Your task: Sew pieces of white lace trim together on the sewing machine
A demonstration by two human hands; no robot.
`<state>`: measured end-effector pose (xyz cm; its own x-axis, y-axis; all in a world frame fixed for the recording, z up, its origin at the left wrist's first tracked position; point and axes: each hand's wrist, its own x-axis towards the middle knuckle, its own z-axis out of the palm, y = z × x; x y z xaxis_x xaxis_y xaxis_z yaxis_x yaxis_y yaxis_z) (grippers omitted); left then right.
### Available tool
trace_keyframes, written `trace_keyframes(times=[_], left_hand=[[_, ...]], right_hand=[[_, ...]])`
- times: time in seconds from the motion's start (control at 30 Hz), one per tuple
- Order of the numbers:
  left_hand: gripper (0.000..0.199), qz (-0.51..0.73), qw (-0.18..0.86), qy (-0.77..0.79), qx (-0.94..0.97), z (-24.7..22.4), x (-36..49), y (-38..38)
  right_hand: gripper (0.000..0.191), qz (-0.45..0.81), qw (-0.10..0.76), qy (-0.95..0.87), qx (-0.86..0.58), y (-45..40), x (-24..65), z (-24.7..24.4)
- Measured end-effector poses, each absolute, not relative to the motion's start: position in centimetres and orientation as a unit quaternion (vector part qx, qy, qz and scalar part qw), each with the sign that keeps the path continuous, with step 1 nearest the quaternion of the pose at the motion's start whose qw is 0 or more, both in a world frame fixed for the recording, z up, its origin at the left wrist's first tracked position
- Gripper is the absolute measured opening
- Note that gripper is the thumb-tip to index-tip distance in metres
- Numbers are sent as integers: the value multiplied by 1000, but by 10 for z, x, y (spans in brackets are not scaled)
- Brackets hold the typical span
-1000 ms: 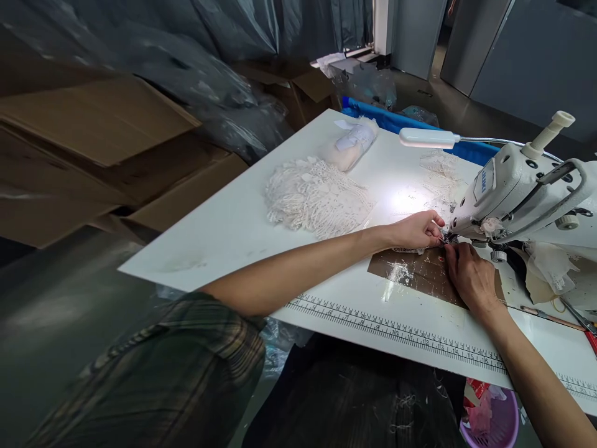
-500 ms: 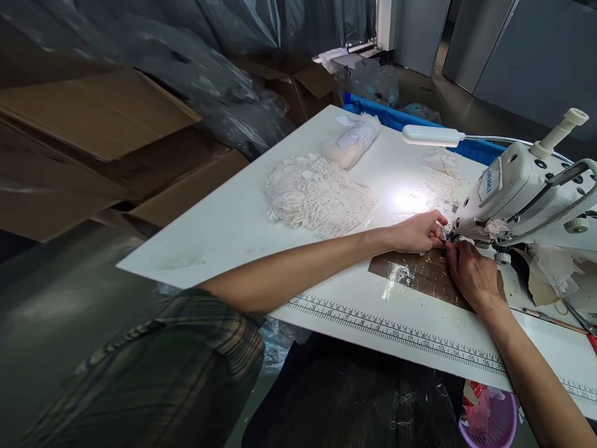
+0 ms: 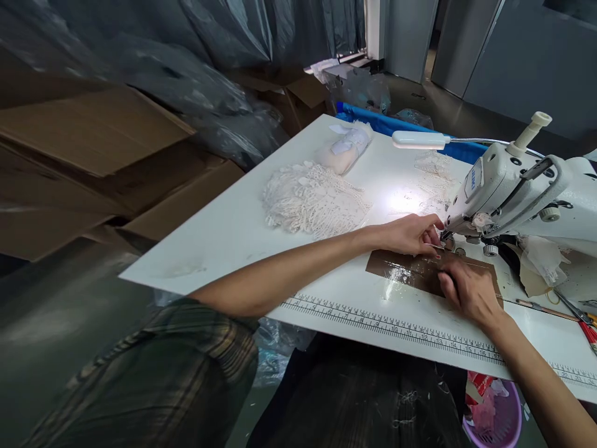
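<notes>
The pale lace piece lies on the smooth white tabletop, to the left of the white, hard-shelled sewing machine. It is thin, openwork and loosely rumpled, and its long axis runs roughly away from the person: the near end lies by the needle area and the far end points toward the blue sheeting beyond the table. Its near part is partly hidden by the left hand.

The left hand is just beside the needle area, thumb and fingers drawn together on a thin white strand or edge; which of the 2 it is, is too small to tell. The right hand is over the glossy, flat brown sheet, its fingers curled and bent inward; whether they pinch anything, I cannot tell.

Left of the work, a fluffy, fan-shaped lace bundle spreads scalloped, holed edges, and touching or close behind it lies a soft rounded roll with a white band around it. A slim white lamp on a ribbed metal neck casts a bright patch on the table. A printed ruler scale follows the near edge. At the right are a slender wooden-handled tool and metal scissors with red handles. Below, a purple slotted plastic basket holds crumpled red and pink scraps.
</notes>
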<state>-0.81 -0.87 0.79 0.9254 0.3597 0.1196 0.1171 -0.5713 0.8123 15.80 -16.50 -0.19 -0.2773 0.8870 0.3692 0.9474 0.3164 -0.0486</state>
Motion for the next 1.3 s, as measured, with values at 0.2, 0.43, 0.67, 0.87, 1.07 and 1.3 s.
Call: trace_keyframes(times=[0.2,0.43,0.67,0.87,1.07,1.3], left_hand=[[25,274,100,260,921,32,-19,-2],[17,180,101,153,966,11,-6,-20],[16,185,203,76,959,-6,-5,-13],[15,183,246,71,949,-3,-6,-3],[19,204,199,98,954,-6,-4,-12],[35,157,6,68,985,-6,1,-14]], right_hand=[[43,-146,170,-716,-662,-187,194,-2],[30,-20,271,-675,-686,-160,202,-1],[26,163,273,-621,-717,-139,186,1],[32,124,284,-619,-721,-143,186,-11],[35,114,295,-629,-710,-147,182,-8],[33,104,283,-634,-712,-147,182,-8]])
